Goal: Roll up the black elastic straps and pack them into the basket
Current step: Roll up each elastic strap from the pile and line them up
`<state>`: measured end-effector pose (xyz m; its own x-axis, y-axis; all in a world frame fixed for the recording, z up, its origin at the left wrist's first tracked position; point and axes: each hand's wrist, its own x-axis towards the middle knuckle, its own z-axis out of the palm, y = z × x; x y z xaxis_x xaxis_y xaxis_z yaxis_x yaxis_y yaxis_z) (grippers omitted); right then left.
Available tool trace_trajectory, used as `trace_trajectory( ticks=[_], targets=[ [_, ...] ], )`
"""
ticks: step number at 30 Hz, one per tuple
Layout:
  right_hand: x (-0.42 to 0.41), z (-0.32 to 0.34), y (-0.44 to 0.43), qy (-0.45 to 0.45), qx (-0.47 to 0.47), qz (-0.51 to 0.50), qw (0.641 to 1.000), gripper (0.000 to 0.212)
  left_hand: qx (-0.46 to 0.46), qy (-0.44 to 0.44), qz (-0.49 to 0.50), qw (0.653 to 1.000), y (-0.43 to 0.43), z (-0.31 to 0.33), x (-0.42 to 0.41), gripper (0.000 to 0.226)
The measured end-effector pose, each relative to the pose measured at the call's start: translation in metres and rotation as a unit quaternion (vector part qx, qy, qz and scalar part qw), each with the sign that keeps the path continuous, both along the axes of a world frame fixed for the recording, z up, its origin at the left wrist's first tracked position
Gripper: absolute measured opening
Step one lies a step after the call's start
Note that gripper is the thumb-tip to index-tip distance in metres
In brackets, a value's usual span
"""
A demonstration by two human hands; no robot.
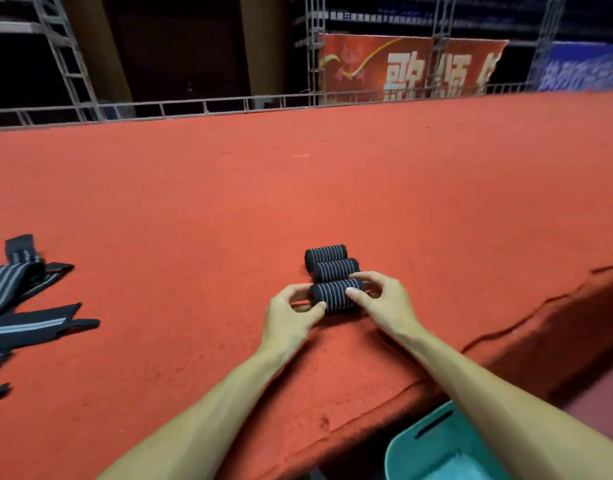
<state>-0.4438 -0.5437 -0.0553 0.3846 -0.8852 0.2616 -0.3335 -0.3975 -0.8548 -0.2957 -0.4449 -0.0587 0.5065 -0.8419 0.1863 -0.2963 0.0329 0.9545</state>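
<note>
Both our forearms stretch forward over the near edge of the counter [298, 188]. Our left hand [291, 318] and right hand [384, 301] pinch the nearest rolled strap [334, 295] by its ends.

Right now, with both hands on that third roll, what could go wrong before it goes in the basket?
The front roll is pinched at its ends by the left hand and right hand; released, the elastic may spring open.
It lies against the two finished rolls behind it, so a nudge could send them rolling.
The basket sits below the edge of the table, half out of view; a carried roll might miss it.
</note>
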Motion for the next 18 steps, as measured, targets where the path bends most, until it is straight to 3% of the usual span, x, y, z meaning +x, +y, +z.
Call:
trace_trajectory(
  ticks=[3,9,18],
  targets=[
    [-0.005,-0.007,-0.008,0.006,-0.028,-0.055,0.998,0.029,-0.01,-0.074,0.038,0.996,-0.022,0.0,-0.017,0.031],
    [0.007,-0.014,-0.017,-0.009,-0.043,-0.102,0.994,0.024,-0.003,-0.078,0.044,0.996,-0.039,-0.011,-0.014,0.028],
    [0.013,-0.02,-0.023,0.06,-0.017,-0.114,0.992,0.031,0.0,-0.134,0.077,0.988,-0.045,-0.017,-0.013,0.039]
  ],
)
